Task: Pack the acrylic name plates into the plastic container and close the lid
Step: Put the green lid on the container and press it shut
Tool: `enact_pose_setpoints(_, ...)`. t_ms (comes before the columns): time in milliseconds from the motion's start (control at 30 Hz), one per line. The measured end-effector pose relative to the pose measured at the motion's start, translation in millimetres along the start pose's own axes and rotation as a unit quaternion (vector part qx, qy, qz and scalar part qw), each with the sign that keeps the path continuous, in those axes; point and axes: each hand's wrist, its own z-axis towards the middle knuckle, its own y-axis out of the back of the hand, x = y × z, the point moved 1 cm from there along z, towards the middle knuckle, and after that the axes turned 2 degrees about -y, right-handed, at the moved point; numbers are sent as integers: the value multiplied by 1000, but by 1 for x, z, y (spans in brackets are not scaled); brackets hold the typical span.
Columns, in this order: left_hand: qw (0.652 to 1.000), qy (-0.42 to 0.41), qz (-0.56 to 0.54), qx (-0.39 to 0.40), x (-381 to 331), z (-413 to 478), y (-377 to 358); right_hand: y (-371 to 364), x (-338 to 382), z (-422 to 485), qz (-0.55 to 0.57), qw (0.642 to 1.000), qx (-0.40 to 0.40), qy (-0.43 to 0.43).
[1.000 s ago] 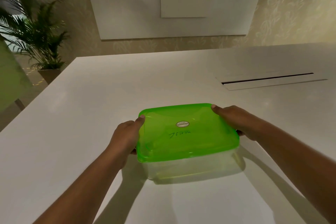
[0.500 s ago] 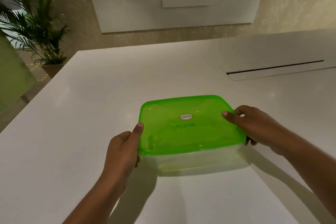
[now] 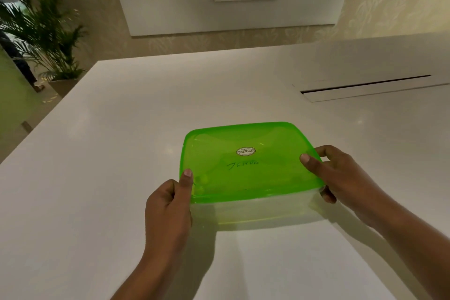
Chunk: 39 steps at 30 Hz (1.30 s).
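Head view: nearest, the left hand (image 3: pixel 168 209) and right hand (image 3: pixel 341 178) clamp opposite sides of the plastic container (image 3: pixel 255 210), thumbs pressed on its translucent green lid (image 3: pixel 246 163), which sits closed over the clear base. Contents cannot be made out. It rests mid-bench; white bench (image 3: pixel 97 178) lies bare around it, left edge near, a slot (image 3: pixel 365 84) far right.

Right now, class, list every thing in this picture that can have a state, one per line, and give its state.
Translucent green plastic lid: on the container, gripped at both sides.
Clear plastic container: covered, resting on the white table; contents cannot be told.
Left hand: clasps the container's left side, thumb on the lid.
Right hand: clasps the right side, thumb on the lid.
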Motion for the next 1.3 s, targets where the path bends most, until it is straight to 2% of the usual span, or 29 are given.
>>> enact_pose_setpoints(267,995,51,62,67,-5,58,7,15,13,52,-142,989,-26,-12)
enact_pose_setpoints(433,981,129,96,106,-12,96,0,3,18,86,-71,994,6,-86)
enact_pose_setpoints(600,981,144,85,101,-10,115,-11,-5,19,97,-35,996,-15,-84)
enact_pose_setpoints(733,980,165,35,104,-5,114,-21,-6,17,98,18,996,-1,-87)
enact_pose_setpoints(1067,986,144,28,82,-2,117,-27,-7,22,113,88,993,14,-75)
enact_pose_setpoints(1300,987,129,44,86,-4,115,-24,-7,17,115,92,994,-28,-48)
